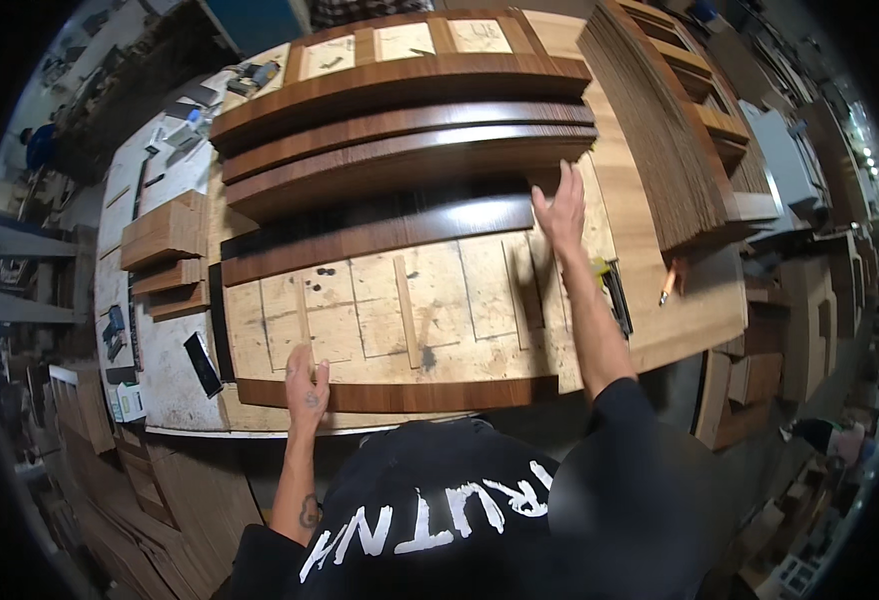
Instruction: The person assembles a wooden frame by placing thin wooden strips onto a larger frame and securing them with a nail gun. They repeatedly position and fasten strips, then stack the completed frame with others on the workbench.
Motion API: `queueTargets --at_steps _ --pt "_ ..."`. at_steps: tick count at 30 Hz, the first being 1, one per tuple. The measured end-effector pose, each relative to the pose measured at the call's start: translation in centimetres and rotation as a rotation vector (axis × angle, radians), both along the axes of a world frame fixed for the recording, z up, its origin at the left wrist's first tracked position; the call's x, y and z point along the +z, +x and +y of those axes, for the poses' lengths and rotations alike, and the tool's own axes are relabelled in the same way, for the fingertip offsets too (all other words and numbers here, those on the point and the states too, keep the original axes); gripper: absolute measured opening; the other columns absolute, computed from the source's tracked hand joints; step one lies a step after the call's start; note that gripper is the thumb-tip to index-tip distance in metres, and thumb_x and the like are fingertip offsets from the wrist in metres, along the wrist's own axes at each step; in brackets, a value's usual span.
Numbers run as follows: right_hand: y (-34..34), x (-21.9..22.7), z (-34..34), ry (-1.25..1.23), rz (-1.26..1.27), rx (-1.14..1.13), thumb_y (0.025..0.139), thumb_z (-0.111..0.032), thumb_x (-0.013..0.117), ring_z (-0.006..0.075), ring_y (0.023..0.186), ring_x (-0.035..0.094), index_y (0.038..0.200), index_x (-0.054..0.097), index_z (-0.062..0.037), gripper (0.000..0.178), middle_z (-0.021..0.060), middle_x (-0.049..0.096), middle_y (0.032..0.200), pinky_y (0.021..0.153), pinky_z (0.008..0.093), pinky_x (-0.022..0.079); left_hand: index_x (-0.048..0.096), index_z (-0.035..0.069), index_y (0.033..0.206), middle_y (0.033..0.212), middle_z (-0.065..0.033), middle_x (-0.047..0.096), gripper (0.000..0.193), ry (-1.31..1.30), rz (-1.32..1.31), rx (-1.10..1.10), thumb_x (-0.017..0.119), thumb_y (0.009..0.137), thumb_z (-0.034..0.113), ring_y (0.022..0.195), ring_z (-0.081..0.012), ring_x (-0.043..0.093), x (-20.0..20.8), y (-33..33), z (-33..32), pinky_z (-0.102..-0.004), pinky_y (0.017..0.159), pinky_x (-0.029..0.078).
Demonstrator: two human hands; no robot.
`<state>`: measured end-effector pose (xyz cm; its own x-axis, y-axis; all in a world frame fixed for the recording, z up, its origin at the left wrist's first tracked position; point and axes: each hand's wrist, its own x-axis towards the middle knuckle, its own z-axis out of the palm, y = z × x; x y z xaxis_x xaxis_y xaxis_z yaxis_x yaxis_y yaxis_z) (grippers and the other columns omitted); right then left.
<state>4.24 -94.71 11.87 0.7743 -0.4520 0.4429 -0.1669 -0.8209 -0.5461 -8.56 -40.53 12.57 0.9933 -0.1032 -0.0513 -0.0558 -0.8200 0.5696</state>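
Observation:
My left hand [306,388] is closed around the near end of a thin pale wooden slat [302,312], just over the inner edge of a long brown front board [430,394]. Farther right, my right hand [562,212] is open with fingers apart, beside the right end of a glossy brown board [380,236]; whether it touches the board I cannot tell. Between the two boards lie a second pale slat [406,312] and a darker slat [523,296], set crosswise on a marked plywood surface [360,330].
Long brown boards [410,150] are stacked beyond. A tall stack of frames [650,130] stands at the right, with an orange-handled tool [670,282] and a black-and-yellow tool [612,295] nearer. Wood blocks [165,245] and a phone [202,362] lie at the left.

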Motion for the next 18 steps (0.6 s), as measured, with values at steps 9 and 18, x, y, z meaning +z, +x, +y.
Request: queueTargets --at_steps 9,18 --pt "15.9 11.3 4.8 0.161 -0.231 0.455 0.098 -0.020 0.064 0.0361 0.113 0.065 0.137 0.056 0.0038 0.046 0.0265 0.065 0.125 0.096 0.0421 0.051 0.065 -0.003 0.122 0.121 -0.0251 0.066 0.039 -0.066 -0.103 0.383 0.070 0.093 0.023 0.115 -0.0423 0.062 -0.6 -3.1 3.8 -0.0443 0.101 0.049" --pt "-8.4 -0.5 25.2 0.302 0.159 0.675 0.096 -0.008 0.064 0.0260 0.093 0.072 0.123 0.067 0.0016 0.028 0.0188 0.074 0.104 0.083 0.0334 0.055 0.055 -0.005 0.134 0.129 -0.0280 0.061 0.057 -0.068 -0.367 0.539 0.069 0.093 0.031 0.121 -0.0447 0.057 -4.3 14.3 19.8 -0.0467 0.103 0.046"
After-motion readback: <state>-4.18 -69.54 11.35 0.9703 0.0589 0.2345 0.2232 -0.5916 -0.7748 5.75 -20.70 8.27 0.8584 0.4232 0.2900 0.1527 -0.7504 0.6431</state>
